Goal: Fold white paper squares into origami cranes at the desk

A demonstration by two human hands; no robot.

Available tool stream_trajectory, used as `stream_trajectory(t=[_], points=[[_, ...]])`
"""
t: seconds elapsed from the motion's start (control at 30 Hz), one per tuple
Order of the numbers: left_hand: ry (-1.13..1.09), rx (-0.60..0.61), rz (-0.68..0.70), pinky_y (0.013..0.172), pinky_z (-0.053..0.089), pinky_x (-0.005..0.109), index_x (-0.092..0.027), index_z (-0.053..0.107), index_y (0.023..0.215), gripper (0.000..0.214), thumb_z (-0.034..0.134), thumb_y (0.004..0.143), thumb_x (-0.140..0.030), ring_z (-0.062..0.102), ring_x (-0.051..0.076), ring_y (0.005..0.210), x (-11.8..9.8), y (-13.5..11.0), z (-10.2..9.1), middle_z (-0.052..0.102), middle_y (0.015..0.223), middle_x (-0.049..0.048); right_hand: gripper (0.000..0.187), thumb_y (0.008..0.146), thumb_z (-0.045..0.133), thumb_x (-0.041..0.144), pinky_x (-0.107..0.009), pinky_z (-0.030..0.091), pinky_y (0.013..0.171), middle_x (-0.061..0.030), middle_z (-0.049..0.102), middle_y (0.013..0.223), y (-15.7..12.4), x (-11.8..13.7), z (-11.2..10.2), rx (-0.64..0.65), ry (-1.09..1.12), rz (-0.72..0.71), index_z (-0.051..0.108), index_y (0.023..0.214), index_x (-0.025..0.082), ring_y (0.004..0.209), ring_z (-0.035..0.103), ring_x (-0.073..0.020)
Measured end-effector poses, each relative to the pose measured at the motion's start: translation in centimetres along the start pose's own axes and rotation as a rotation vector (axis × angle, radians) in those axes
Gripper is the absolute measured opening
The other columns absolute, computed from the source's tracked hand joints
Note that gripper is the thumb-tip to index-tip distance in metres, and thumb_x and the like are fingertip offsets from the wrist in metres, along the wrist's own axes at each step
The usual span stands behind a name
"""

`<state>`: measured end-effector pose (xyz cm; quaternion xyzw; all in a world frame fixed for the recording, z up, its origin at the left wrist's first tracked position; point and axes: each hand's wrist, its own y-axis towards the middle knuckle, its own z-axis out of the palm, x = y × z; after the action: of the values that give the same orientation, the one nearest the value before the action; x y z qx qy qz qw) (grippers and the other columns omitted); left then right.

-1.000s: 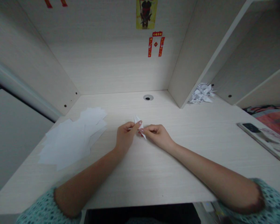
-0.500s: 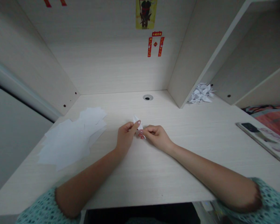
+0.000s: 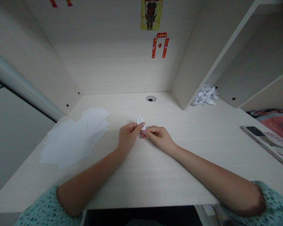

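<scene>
We note: L hand [image 3: 128, 136] & R hand [image 3: 159, 138] pinch folded white paper [image 3: 140, 121] betw. fingertips, above mid desk [image 3: 155, 175]; loose paper sheets [image 3: 73, 138] to L, paper cranes [image 3: 205, 97] far R.

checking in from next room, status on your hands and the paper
Left hand and right hand pinching folded white paper piece at the fingertips. Loose white paper sheets left of the hands, not touching them.

Pale woodgrain desk [image 3: 155, 179], loose overlapping white paper sheets [image 3: 73, 139] at left, heap of white origami cranes [image 3: 205, 96] in back right corner, round grommet [image 3: 151, 99] near back edge, flat rectangular slab [image 3: 265, 145] at right
</scene>
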<state>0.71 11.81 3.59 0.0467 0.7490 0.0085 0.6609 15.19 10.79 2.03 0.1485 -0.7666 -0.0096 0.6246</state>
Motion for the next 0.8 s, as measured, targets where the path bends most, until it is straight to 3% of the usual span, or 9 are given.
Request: stream_trajectory(t=[0.57,0.8], points=[[-0.036,-0.065,0.009,0.058,0.036,0.022,-0.017,0.062,0.059,0.031,0.062,0.072,-0.045,0.049,0.010,0.056,0.08,0.20,-0.02,0.058,0.055,-0.0031,0.027,0.084,0.055,0.037,-0.028,0.045,0.067,-0.0031,0.068,0.069,-0.15,-0.01,-0.18,-0.021,-0.149,-0.066,0.069,0.068,0.020,0.069,0.061,-0.0151],[-0.042,-0.109,0.005,0.058,0.034,0.022,-0.017,0.060,0.056,0.032,0.063,0.072,-0.044,0.045,0.009,0.055,0.14,0.24,0.12,0.055,0.054,-0.0036,0.027,0.088,0.050,0.034,-0.028,0.044,0.071,-0.0008,0.068,0.069,-0.09,0.12,-0.40,0.016,-0.326,-0.197,0.069,0.073,0.022,0.072,0.059,-0.0142]])
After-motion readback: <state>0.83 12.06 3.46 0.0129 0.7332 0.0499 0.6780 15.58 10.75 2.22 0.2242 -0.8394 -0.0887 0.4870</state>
